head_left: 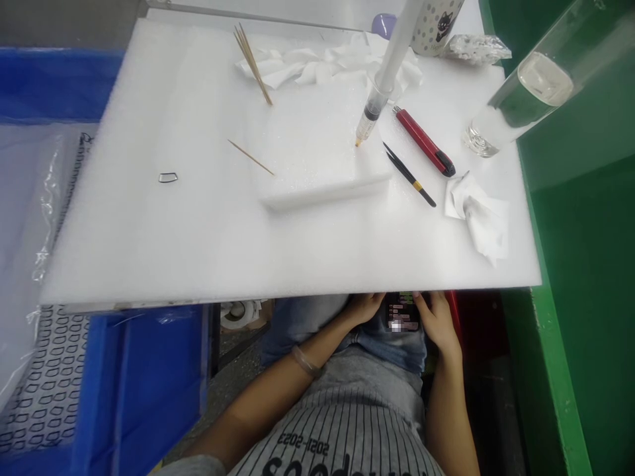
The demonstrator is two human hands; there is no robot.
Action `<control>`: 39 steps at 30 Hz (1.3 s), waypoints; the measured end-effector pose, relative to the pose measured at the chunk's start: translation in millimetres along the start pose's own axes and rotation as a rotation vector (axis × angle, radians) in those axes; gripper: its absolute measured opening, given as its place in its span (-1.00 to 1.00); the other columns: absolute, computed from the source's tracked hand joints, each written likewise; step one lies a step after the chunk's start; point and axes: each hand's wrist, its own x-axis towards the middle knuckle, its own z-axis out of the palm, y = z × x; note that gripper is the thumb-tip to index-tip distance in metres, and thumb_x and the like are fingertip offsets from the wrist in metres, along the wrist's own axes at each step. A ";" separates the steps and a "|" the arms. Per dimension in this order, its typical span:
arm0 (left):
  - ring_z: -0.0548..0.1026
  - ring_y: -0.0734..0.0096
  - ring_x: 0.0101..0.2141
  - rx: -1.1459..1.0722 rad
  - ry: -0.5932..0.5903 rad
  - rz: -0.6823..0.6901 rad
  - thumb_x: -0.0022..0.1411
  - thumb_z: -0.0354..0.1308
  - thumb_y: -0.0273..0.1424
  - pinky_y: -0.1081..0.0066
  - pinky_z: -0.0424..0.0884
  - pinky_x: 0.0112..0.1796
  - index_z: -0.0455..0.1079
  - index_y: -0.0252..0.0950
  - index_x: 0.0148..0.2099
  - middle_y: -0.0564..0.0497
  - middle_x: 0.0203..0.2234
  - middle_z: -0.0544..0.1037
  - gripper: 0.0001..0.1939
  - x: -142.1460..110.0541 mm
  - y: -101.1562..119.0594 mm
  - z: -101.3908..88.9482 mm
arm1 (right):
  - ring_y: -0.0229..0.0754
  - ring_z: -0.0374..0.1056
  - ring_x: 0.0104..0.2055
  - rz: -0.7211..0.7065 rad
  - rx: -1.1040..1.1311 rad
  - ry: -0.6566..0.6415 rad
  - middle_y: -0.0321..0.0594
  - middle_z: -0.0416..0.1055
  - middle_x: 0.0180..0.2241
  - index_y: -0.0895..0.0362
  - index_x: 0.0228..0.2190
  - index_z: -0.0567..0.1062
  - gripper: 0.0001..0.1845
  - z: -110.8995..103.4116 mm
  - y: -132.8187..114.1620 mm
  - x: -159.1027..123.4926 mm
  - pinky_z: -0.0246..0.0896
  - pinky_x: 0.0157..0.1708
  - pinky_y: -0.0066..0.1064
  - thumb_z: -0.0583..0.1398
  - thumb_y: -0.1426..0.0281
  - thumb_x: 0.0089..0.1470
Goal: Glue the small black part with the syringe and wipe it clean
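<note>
Both my hands are below the front edge of the white foam board, over my lap. My left hand and my right hand hold a phone between them, fingers wrapped round its sides, its screen lit. Part of the phone and my fingertips are hidden under the board's edge. A bracelet sits on my left wrist. On the board, apart from my hands, a syringe-like dispenser stands tilted with its tip on a raised white foam block.
On the board lie a red utility knife, black tweezers, wooden sticks, a single stick, a small metal clip, crumpled tissues and a clear bottle. Blue bins stand left, a green frame right.
</note>
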 end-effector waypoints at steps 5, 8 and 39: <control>0.25 0.13 0.26 0.000 0.012 0.005 0.38 -0.10 -0.04 0.06 0.00 0.34 0.27 -0.18 0.20 -0.12 0.21 0.38 -0.50 1.2 -1.1 0.1 | 0.13 0.24 0.23 -0.014 0.006 0.028 0.01 0.35 0.16 0.08 0.14 0.35 -0.43 1.8 -3.2 -1.1 0.10 0.24 0.08 0.10 0.01 0.25; 0.27 0.12 0.25 -0.002 0.002 0.006 0.38 -0.10 -0.05 0.05 0.00 0.34 0.28 -0.21 0.20 -0.14 0.19 0.39 -0.50 1.7 -1.9 -0.2 | 0.11 0.23 0.25 -0.034 0.001 0.066 0.00 0.30 0.20 0.05 0.23 0.26 -0.38 4.5 -7.9 -2.3 0.13 0.23 0.08 0.09 0.04 0.26; 0.27 0.05 0.24 -0.101 -0.100 0.063 0.30 0.11 -0.20 -0.01 0.14 0.28 0.24 -0.19 0.22 -0.14 0.21 0.37 -0.52 -2.6 11.8 -0.9 | 0.12 0.02 0.38 -0.029 -0.055 0.014 -0.06 0.14 0.31 -0.03 0.32 0.15 -0.35 9.4 -21.1 -2.5 0.09 0.27 0.09 -0.01 0.02 0.31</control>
